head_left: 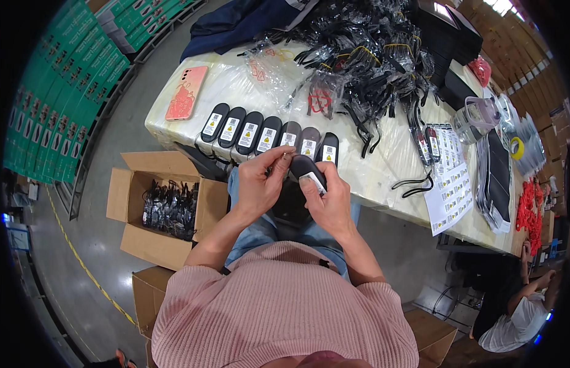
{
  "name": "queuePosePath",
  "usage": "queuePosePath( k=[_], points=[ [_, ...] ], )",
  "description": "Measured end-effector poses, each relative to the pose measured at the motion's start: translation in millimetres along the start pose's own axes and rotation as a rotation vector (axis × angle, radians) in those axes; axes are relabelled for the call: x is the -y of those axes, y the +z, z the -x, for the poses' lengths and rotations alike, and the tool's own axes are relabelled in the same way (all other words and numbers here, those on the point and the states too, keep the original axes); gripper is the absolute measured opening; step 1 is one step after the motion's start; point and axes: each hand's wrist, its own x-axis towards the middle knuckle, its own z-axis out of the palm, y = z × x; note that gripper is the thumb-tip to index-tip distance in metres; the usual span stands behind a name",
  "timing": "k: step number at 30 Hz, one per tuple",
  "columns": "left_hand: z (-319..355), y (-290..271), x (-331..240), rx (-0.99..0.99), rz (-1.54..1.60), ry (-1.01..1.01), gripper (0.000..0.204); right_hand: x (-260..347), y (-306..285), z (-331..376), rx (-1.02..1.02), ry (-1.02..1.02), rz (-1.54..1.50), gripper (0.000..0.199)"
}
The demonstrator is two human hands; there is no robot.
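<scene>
My right hand (331, 202) grips a black, rounded, elongated device (306, 167) over the table's near edge. Its thumb lies on a white label on the device. Beside the device's far end, the thumb and forefinger of my left hand (263, 183) are pinched together; what is between them is too small to make out. A row of similar black devices (249, 132) with white and yellow labels lies just beyond my hands, along the table edge. Dark cords hang off the edge under the row's left end.
Bagged black devices with cords (371, 55) are heaped on the wrapped table (383, 175). Label sheets (449, 197), a clear plastic jug (476, 119) and a pink phone (187, 93) lie around. An open carton (155, 244) of bagged items stands left. Another person (516, 319) sits right.
</scene>
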Motion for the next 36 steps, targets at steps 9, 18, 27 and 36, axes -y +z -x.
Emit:
queuePosePath(
  k=[9,18,27,36],
  points=[
    [14,15,5,0.006,-0.088,0.209,0.032,-12,3,0,-0.059,-0.027,-0.31,0.042],
    [8,8,7,0.04,-0.092,0.284,0.036,-7,-2,-6,0.191,0.068,-0.546,0.049],
    [17,17,8,0.029,0.086,0.174,0.04,-12,6,2,-0.077,-0.108,-0.195,0.05],
    [12,15,4,0.115,0.033,0.238,0.042,-13,2,-8,-0.071,-0.206,-0.227,0.046]
  ],
)
